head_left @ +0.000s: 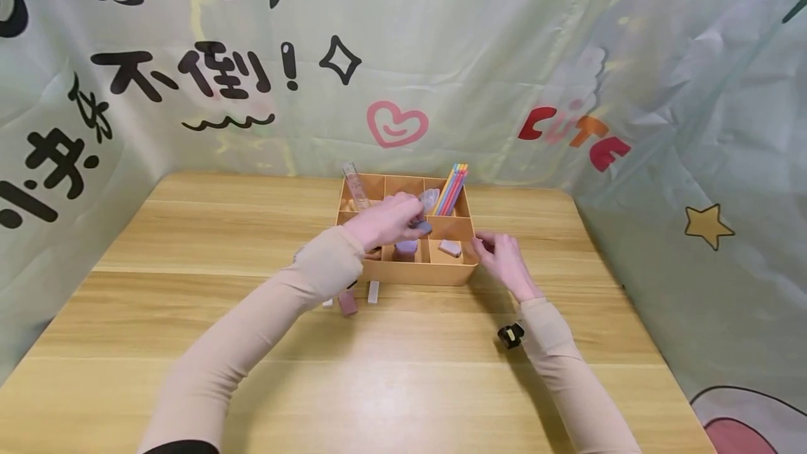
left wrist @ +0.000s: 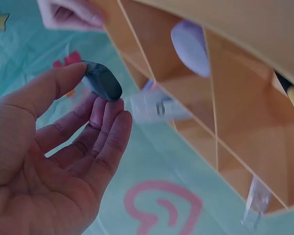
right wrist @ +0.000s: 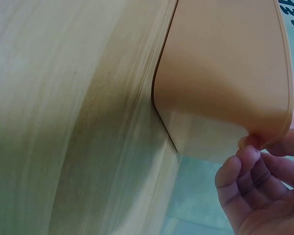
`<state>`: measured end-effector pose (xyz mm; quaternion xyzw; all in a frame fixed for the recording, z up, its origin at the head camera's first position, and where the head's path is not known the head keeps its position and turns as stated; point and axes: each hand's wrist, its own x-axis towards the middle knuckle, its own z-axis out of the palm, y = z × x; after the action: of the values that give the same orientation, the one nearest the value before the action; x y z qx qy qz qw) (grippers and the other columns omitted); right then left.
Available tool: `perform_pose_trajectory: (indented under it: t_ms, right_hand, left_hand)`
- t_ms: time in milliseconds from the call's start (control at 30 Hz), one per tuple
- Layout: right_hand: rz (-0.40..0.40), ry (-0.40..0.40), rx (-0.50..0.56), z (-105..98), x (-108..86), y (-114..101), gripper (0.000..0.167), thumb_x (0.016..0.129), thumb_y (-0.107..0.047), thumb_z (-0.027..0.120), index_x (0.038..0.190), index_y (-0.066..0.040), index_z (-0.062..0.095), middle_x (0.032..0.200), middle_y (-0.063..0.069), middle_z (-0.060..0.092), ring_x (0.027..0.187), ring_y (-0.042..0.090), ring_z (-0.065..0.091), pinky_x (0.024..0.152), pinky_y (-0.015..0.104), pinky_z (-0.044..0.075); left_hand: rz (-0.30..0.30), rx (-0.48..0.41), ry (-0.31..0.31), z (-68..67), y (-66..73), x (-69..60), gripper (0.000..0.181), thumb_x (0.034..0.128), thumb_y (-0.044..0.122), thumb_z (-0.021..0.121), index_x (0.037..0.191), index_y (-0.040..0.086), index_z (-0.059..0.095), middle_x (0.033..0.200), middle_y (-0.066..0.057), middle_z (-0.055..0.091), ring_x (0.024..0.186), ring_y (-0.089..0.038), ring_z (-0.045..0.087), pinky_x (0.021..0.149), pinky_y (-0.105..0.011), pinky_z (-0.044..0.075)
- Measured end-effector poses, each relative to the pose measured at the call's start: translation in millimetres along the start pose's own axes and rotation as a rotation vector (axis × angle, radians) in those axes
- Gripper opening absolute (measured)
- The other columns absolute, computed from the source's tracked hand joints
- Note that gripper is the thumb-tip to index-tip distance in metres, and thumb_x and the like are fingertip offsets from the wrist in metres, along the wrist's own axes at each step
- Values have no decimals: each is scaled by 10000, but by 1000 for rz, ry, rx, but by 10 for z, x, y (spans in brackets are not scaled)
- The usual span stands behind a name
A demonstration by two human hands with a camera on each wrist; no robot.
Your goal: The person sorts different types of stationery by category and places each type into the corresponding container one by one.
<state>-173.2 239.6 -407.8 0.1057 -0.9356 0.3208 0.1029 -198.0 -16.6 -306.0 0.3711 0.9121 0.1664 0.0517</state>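
My left hand (head_left: 386, 223) is over the middle of an orange divided storage box (head_left: 419, 273). Between thumb and fingertips it pinches a small blue-grey rounded block (left wrist: 107, 83), held above the compartments. At the box's right side, my right hand (head_left: 504, 261) pinches the wall at its rim, as the right wrist view shows with the thumb and curled fingers (right wrist: 247, 159) at the corner. A lilac rounded piece (head_left: 406, 246) lies in the front middle compartment, and a pale pinkish block (head_left: 450, 249) in the front right one. My left hand partly hides the front left compartment.
Colourful pencils (head_left: 451, 190) and a clear plastic item (head_left: 430, 198) stand in the back right of the box; a clear strip (head_left: 355, 186) leans at back left. Before the box lie a dusty-pink block (head_left: 347, 302) and a white piece (head_left: 373, 292). A printed curtain (head_left: 479, 76) hangs behind the table.
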Motion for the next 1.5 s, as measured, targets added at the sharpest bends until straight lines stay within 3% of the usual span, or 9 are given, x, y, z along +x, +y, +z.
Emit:
perform_pose_trajectory:
  t_ms: [133, 467, 600, 733, 933, 1033, 1133, 1300, 1500]
  right_hand:
    - [8, 3, 6, 18, -2, -3, 313, 1000, -104, 565, 1178, 127, 679, 1051, 290, 736, 912, 375, 728, 802, 488, 591]
    - [26, -7, 16, 36, -17, -27, 326, 1001, -132, 574, 1191, 111, 681, 1030, 274, 747, 882, 344, 729, 768, 459, 596]
    - [35, -5, 16, 44, -18, -38, 321, 998, -131, 579, 1188, 105, 686, 1017, 261, 753, 881, 328, 727, 761, 429, 591]
    - [34, -5, 19, 51, -17, -35, 321, 999, -134, 578, 1188, 101, 688, 1018, 253, 756, 892, 322, 725, 768, 405, 580]
    - [24, -4, 33, 35, -22, -18, 321, 998, -111, 572, 1196, 121, 672, 1036, 282, 743, 889, 356, 727, 777, 440, 595]
    - [17, 1, 27, 20, -17, -15, 324, 1001, -109, 564, 1195, 129, 667, 1043, 294, 736, 893, 374, 725, 787, 463, 595]
    - [26, -6, 27, 6, -11, -17, 334, 1006, -118, 556, 1209, 127, 661, 1056, 296, 733, 908, 383, 725, 807, 486, 591]
    - [45, -25, 24, -5, -10, -27, 344, 1008, -129, 562, 1231, 116, 653, 1065, 292, 733, 914, 380, 727, 826, 502, 588]
    - [36, -29, 23, -8, -11, -40, 330, 1005, -118, 567, 1213, 119, 664, 1015, 280, 745, 856, 342, 727, 771, 454, 596]
  left_hand:
    - [4, 27, -26, 113, 84, 106, 149, 968, 180, 684, 991, 36, 715, 1018, -100, 731, 840, -183, 614, 793, -341, 552]
    - [42, 62, -12, 304, 185, 268, 166, 968, 213, 687, 985, 49, 710, 1020, -91, 714, 870, -202, 598, 850, -354, 528]
    - [60, 81, -30, 357, 197, 291, 181, 970, 208, 681, 1039, 42, 699, 1080, -108, 701, 970, -245, 648, 885, -373, 542]
    - [36, 76, -65, 344, 181, 231, 281, 976, 215, 673, 1208, 58, 655, 1268, -113, 643, 1158, -274, 624, 984, -404, 528]
    - [-31, -12, -19, 203, -19, -63, 459, 999, 248, 640, 1416, 83, 546, 1436, -112, 543, 1291, -279, 551, 1049, -442, 499]
    - [-76, -53, 42, 154, -236, -288, 534, 996, 279, 638, 1466, 71, 495, 1432, -151, 524, 1272, -310, 550, 1056, -471, 488]
    - [-131, -119, 91, 144, -489, -517, 603, 998, 319, 627, 1503, 49, 437, 1492, -204, 466, 1360, -371, 480, 1152, -534, 390]
    - [-223, -209, 130, 162, -872, -873, 617, 1033, 370, 554, 1526, 39, 386, 1569, -242, 366, 1443, -433, 370, 1186, -612, 305]
    - [-282, -229, 183, 184, -1118, -1162, 548, 1050, 343, 523, 1478, 10, 440, 1502, -248, 449, 1385, -441, 435, 1145, -615, 356]
